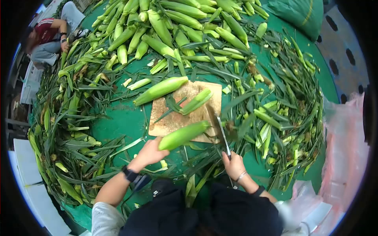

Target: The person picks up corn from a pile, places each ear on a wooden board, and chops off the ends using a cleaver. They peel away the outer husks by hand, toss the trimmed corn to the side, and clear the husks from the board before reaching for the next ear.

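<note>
My left hand [150, 151] is wrapped round the stem end of a green ear of corn [184, 135], which is held over the near edge of a worn wooden board [165, 121]. A large knife [223, 135] is in my closed right hand [234, 166], its blade pointing away from me, beside the corn's tip. Another ear in its husk [161, 89] lies across the board's far left corner. A piece of green husk [197, 101] rests on the board, with a dark leaf strip next to it.
Beyond the board is a big pile of corn ears [177, 23]. Husks and leaves [71, 137] lie heaped at left and right. A co-worker [49, 39] crouches at the upper left. A green sack [299, 15] stands at the upper right, pink plastic [344, 133] at the right.
</note>
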Demonstrator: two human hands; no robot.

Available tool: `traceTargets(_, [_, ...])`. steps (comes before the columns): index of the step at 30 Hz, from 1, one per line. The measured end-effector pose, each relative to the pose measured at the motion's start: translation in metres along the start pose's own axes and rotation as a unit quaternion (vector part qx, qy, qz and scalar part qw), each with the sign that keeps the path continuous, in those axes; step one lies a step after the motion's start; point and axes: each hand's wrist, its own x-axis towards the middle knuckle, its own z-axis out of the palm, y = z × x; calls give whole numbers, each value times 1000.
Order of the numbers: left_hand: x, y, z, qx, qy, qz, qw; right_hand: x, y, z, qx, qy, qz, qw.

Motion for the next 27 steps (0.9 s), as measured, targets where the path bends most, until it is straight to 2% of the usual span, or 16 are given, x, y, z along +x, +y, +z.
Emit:
traceTargets(1, [-3, 6, -8, -130, 39, 30, 990, 2, 1, -13, 1, 3, 13, 1000])
traceTargets(2, [-21, 10, -32, -362, -97, -231, 898, 1, 1, -25, -16, 13, 43, 999])
traceTargets(3, [-32, 0, -31, -491, -45, -280, 824, 4, -2, -36, -24, 31, 69, 997])
traceTargets(5, [-20, 3, -48, -607, -2, -215, 765, 12, 12, -37, 11, 77, 83, 994])
traceTargets(8, [87, 47, -87, -566, 8, -3, 824, 4, -19, -34, -7, 75, 40, 996])
traceTargets(9, [123, 66, -109, -438, 1, 56, 897, -1, -28, -32, -8, 58, 14, 998])
traceTargets(10, [157, 81, -119, -305, 154, 248, 907, -2, -37, -33, -11, 45, -15, 999])
traceTargets(13, [191, 39, -137, 138, 298, 119, 937, 0, -45, -38, -34, -19, -111, 993])
traceTargets(15, [175, 14, -131, 277, -15, -90, 956, 9, -47, -34, 17, -127, -70, 989])
traceTargets(16, [172, -10, -112, 309, 41, -65, 948, 12, -43, -26, 37, -158, -56, 985])
traceTargets(18, [163, -12, -92, 236, 203, 38, 949, 19, -27, -7, 52, -225, -66, 971])
traceTargets(20, [178, 32, -87, 92, 227, 38, 969, 28, -6, 15, 139, -268, 18, 953])
traceTargets(21, [203, 46, -75, 58, 318, 145, 935, 28, -42, 4, 157, -282, 62, 944])
traceTargets(22, [215, 88, -85, -34, 237, 131, 962, 38, -45, 4, 167, -264, 60, 948])
traceTargets(25, [254, 176, -98, -269, 286, 362, 846, 86, -38, -20, 215, -135, 65, 965])
traceTargets(27, [210, 159, -150, -238, 248, 368, 864, 140, 19, -51, 287, 63, 182, 938])
